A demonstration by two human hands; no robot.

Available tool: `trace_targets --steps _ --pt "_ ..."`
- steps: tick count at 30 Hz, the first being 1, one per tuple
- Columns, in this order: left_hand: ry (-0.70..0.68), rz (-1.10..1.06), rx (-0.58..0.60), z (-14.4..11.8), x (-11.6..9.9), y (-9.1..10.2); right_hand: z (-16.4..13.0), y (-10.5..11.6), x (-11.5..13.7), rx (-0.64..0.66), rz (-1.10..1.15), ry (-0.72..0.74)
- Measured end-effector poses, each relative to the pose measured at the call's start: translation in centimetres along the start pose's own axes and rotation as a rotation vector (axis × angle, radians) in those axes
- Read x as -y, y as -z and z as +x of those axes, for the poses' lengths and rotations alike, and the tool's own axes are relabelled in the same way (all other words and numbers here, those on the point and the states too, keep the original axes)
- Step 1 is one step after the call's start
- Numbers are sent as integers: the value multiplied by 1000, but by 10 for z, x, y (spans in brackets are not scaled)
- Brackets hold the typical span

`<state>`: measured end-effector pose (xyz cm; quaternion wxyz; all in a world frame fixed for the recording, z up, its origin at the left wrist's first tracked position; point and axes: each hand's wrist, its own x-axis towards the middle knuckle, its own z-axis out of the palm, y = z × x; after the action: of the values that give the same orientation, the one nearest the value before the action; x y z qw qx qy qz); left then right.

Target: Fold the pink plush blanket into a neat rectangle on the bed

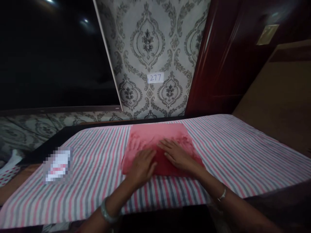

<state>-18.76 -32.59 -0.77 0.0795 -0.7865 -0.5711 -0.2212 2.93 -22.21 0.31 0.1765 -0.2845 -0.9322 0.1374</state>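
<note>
Red towel (pixel 159 142), folded, lies mid-desk (pixel 243 149): soft, light, likely limp; best gripped at its edges. Left hand (pixel 142 165) and right hand (pixel 177 154) press flat, open, grasping nothing.

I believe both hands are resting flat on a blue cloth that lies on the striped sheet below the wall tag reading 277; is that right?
Not quite: the cloth is pink-red, not blue, as the head view shows. The rest holds: the left hand and right hand both rest flat on it, it lies on the striped sheet, and the wall tag above reads 277.
</note>
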Motion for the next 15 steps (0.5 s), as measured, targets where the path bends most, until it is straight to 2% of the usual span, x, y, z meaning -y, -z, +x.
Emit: trace_targets --steps 2,5,7,10,15 --pt "-68 18 -8 -14 -11 -13 17 -2 5 95 52 119" --pt "-39 125 -34 -31 -14 -32 45 -5 0 222 70 252" --pt "-36 181 -46 -37 -12 -39 65 -4 -11 265 57 288" --pt "-47 222 -45 -43 -9 -43 99 2 -40 267 38 234" --pt "-70 235 -54 -46 -8 -48 151 1 -96 242 27 34"
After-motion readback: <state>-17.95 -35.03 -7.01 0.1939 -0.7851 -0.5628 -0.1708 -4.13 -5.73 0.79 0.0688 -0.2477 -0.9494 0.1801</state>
